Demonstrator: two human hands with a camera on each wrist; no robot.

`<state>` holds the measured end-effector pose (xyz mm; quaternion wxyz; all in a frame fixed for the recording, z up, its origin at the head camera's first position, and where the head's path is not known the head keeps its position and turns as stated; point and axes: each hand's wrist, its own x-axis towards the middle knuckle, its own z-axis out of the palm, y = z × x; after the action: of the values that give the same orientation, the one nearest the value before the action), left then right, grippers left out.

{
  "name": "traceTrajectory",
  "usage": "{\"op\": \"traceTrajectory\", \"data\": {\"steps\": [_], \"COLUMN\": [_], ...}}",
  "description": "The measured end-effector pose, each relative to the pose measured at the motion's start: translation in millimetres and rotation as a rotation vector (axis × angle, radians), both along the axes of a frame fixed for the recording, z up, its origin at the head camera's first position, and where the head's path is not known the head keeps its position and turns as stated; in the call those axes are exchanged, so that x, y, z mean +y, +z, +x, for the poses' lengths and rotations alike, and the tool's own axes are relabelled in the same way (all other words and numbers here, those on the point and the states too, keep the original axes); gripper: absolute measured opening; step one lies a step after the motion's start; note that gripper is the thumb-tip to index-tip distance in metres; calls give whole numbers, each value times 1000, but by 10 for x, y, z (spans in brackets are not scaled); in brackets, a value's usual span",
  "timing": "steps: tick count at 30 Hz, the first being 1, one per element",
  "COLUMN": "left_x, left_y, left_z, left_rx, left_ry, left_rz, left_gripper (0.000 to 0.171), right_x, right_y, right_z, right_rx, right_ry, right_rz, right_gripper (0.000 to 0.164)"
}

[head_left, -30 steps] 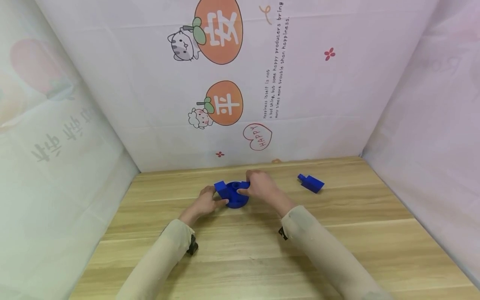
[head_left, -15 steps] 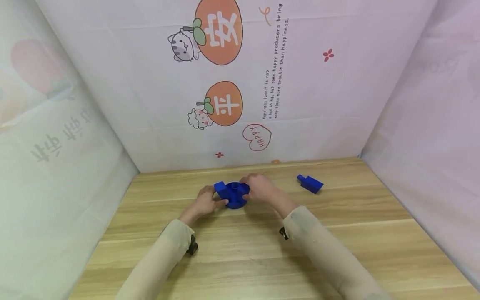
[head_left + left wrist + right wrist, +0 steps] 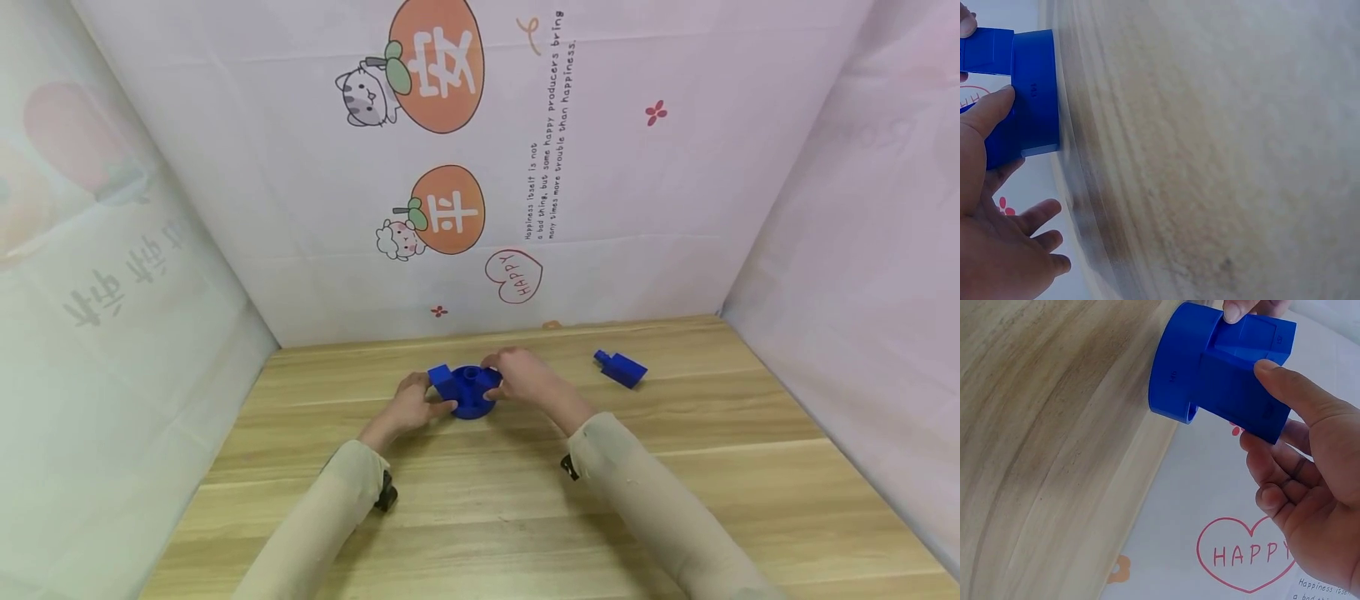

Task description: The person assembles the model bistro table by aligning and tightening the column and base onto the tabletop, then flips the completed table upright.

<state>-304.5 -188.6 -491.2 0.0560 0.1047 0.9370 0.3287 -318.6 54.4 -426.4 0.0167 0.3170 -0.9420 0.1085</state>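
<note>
A blue round base [image 3: 472, 411] with a raised ring in its middle sits on the wooden table. On its left side stands a blue block [image 3: 443, 382], which my left hand [image 3: 407, 407] grips between thumb and fingers, the thumb tip close to the base's rim. At the opposite side, my right hand [image 3: 525, 377] pinches a second blue block [image 3: 1235, 394] between thumb and fingers. In the right wrist view this block's inner end meets the base, and its lower edges are partly hidden there.
Another blue block with a narrow peg end [image 3: 625, 368] lies on the wooden table [image 3: 480, 517] to the right of my right hand. White printed cloth [image 3: 600, 183] rises behind the table and along both sides.
My right hand has moved slightly down and toward me with its block, which now stands at the base's right side. My left hand and the loose block have stayed in place.
</note>
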Motion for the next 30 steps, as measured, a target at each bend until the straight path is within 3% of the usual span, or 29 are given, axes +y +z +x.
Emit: {"op": "traceTrajectory", "data": {"steps": [15, 24, 30], "left_x": [29, 21, 50], "left_y": [-18, -29, -27], "left_z": [41, -10, -7], "left_rx": [20, 36, -6], "left_ry": [16, 0, 26], "left_rz": [-16, 19, 6], "left_gripper": [84, 69, 82], "right_x": [197, 528, 659], "right_y": [-86, -78, -22], "right_z": [43, 11, 23], "right_rx": [-101, -169, -188], "right_ry": [-70, -84, -125], "right_rz": [-6, -10, -4], "right_gripper": [68, 72, 69]}}
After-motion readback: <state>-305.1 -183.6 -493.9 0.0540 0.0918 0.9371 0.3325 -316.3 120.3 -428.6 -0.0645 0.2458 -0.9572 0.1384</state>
